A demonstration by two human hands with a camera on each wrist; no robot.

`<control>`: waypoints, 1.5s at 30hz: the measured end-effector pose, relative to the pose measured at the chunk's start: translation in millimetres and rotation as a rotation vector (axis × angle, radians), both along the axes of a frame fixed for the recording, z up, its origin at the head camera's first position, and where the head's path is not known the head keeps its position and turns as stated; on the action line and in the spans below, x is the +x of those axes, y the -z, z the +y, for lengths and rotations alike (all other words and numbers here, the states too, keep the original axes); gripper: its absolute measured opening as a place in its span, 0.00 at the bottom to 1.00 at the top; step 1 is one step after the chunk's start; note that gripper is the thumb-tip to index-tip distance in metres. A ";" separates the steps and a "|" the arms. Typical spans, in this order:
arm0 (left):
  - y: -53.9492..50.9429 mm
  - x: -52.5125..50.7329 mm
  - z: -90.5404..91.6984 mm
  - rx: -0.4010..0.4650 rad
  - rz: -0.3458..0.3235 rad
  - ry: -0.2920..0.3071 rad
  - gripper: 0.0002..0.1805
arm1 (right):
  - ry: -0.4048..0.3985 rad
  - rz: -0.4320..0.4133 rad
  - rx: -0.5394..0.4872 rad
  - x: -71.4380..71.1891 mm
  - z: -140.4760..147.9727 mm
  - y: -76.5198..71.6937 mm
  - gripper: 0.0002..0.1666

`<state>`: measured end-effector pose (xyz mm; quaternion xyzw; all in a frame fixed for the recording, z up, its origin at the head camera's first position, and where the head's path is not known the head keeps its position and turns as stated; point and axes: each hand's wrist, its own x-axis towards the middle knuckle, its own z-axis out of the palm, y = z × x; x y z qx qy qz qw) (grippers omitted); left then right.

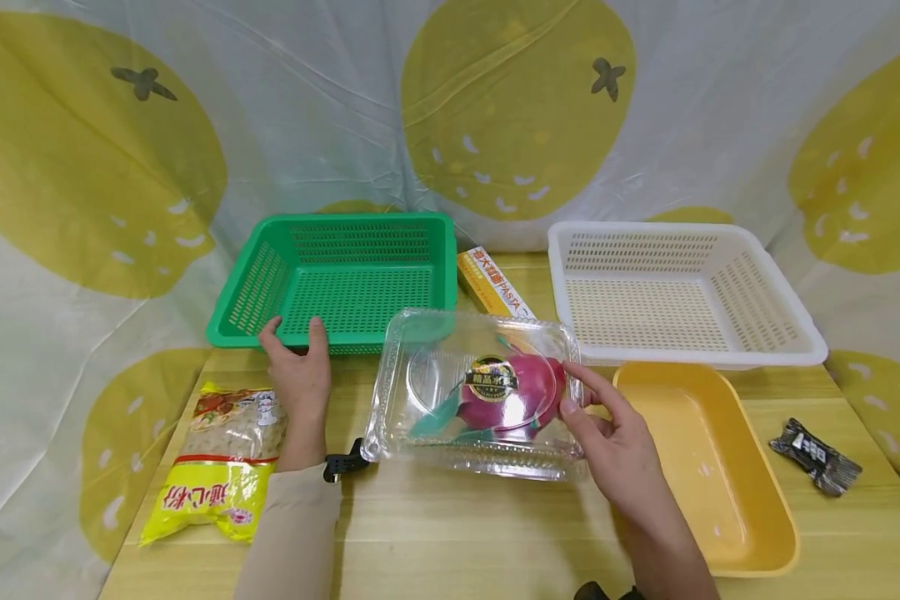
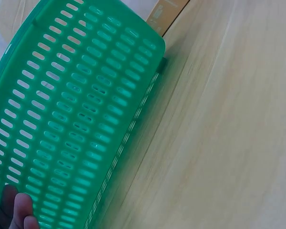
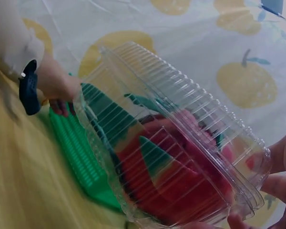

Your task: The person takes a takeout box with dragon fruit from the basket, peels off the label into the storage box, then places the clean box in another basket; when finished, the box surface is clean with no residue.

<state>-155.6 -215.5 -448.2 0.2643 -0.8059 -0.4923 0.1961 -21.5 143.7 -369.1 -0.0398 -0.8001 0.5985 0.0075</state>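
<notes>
My right hand [image 1: 622, 446] grips the right end of a clear plastic clamshell box [image 1: 420, 358], held tilted above the table. Inside it lies a pink dragon fruit [image 1: 521, 400] with green tips, partly covered by a black and gold label [image 1: 491, 379]. In the right wrist view, fingers [image 3: 271, 191] hold the box's edge. My left hand [image 1: 300, 379] is at the front rim of the green basket [image 1: 270, 343], thumb and forefinger spread apart; no object shows between them. The left wrist view shows only some fingertips [image 2: 23, 207] by the basket's slotted wall.
A yellow pasta bag [image 1: 217, 467] lies left of my left arm. Behind the box is a pasta carton [image 1: 491, 283]. The white basket [image 1: 783, 292] stands at the back right, with a yellow tray [image 1: 750, 467] before it. A small black packet [image 1: 816, 457] lies far right.
</notes>
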 end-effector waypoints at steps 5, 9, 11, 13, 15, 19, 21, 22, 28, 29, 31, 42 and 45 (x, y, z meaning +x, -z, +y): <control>-1.7 0.5 0.8 -0.008 -0.006 0.004 0.42 | 0.035 0.009 0.021 26.1 6.2 16.8 0.25; -2.7 0.2 2.2 -0.003 -0.007 0.005 0.43 | 0.048 -0.047 0.035 39.6 12.3 27.4 0.25; -2.5 0.8 2.5 0.001 -0.008 0.004 0.43 | 0.043 -0.084 0.048 43.9 15.7 31.9 0.25; -2.5 1.2 2.2 0.005 -0.009 0.004 0.43 | 0.038 -0.115 0.064 45.8 18.7 36.2 0.25; -2.2 1.1 1.2 0.000 -0.012 0.003 0.43 | 0.031 -0.142 0.068 46.3 20.9 39.4 0.25; -2.3 0.9 -1.1 -0.008 -0.025 0.000 0.43 | 0.020 -0.167 0.067 42.5 22.1 44.3 0.25; -2.7 1.3 -1.7 -0.009 -0.032 -0.001 0.43 | 0.011 -0.169 0.076 38.8 21.1 45.6 0.25; -3.0 1.6 -1.9 -0.006 -0.035 0.001 0.43 | 0.007 -0.164 0.085 36.6 20.3 46.5 0.25; -3.1 2.9 -1.8 0.001 -0.039 0.008 0.44 | -0.027 -0.207 0.111 24.4 17.0 48.5 0.26; -2.9 2.8 -1.8 0.001 -0.037 0.009 0.44 | -0.036 -0.222 0.116 22.8 17.0 48.2 0.26; -2.4 2.7 -1.7 0.001 -0.029 0.012 0.44 | -0.055 -0.245 0.139 20.0 17.3 47.2 0.26; -6.2 5.7 -0.5 0.050 0.065 0.023 0.46 | -0.124 -0.163 0.203 31.8 25.1 46.3 0.33; -10.4 8.9 0.6 0.032 0.049 0.022 0.48 | -0.111 -0.118 0.254 37.6 30.9 39.6 0.33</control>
